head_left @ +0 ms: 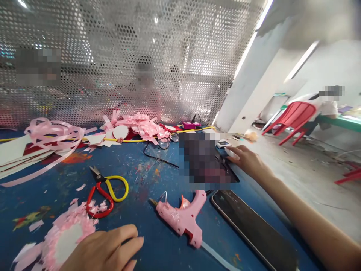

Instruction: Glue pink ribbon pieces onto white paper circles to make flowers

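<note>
My left hand (105,250) rests palm-down on the blue table (141,180) at the near edge, fingers together, touching the rim of a pink fringed paper flower (66,235). It holds nothing. My right hand (245,160) reaches out to the table's right edge and lies on a dark device (222,158) that stands partly behind a blurred patch. A pink glue gun (183,218) lies between my hands. Scissors (105,192) with one red and one yellow handle lie to the left of it.
A dark phone (251,226) lies near my right forearm. Eyeglasses (165,143), pink ribbon (53,135), paper scraps and a yellow cord sit farther back. A perforated metal screen (126,56) closes the far side. Red chairs (293,118) and a seated person are at right.
</note>
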Motion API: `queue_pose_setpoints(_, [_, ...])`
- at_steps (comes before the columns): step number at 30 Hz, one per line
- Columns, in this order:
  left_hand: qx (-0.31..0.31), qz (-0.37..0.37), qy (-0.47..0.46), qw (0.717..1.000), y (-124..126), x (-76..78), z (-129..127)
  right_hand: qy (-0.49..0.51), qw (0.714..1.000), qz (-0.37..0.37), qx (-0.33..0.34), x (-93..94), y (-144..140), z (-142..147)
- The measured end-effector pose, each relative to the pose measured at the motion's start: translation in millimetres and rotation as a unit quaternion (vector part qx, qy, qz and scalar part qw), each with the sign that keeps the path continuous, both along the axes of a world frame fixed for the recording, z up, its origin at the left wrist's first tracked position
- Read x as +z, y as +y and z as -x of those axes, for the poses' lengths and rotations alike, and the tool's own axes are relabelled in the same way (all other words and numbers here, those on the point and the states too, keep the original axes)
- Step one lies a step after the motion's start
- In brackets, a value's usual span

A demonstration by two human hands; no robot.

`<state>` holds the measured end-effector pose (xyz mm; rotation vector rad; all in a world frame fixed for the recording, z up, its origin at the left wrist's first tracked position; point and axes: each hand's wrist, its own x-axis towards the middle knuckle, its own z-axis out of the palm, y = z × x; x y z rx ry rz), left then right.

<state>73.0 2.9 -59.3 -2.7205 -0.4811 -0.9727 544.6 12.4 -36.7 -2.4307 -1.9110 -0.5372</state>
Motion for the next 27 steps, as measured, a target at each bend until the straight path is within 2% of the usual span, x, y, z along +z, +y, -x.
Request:
queue_pose_setpoints(2, [0.019, 0.0, -0.011, 1.0, 2, 3.7, 1, -0.017, 1.0, 0.006, -0.012, 0.9, -2, 0])
queue_pose_setpoints(6, [0.006, 0.001, -0.011, 1.0, 2, 9.0, 0, -0.05, 0.998, 0.028, -0.03, 2.3, -4, 1])
queue_pose_setpoints(14, [-0.003, 0.052, 0.01, 0.999, -1, 15.2, -2, -0.094, 0.992, 0.086, 0.019, 1.6, -2, 0])
queue_pose_setpoints(20, [-0.009, 0.082, 0.002, 0.997, 1, 15.8, -1, -0.124, 0.991, 0.046, -0.016, -7.1, 3, 4])
queue_pose_setpoints(27, [-0.026, 0.102, -0.004, 0.994, 1, 8.4, 0, -0.167, 0.985, 0.01, -0.054, -10.1, 8, 16])
